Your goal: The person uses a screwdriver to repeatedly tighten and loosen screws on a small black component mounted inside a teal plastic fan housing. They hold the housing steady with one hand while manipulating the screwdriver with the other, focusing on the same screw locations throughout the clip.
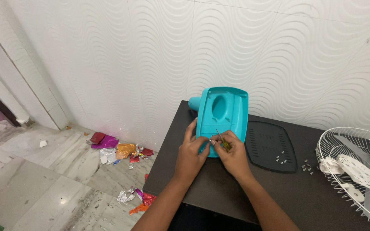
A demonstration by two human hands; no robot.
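Observation:
A turquoise plastic fan base housing lies on the dark table, its oval opening facing up. My left hand rests against the housing's near left edge, fingers pinching at a small screw. My right hand grips a small screwdriver with a yellow-green handle, its thin shaft pointing at the housing's near edge. Both hands touch each other over that edge.
A black flat base plate lies right of the housing with several small screws on it; more screws lie beside it. A white wire fan grille sits at the far right. Crumpled foil wrappers litter the marble floor on the left.

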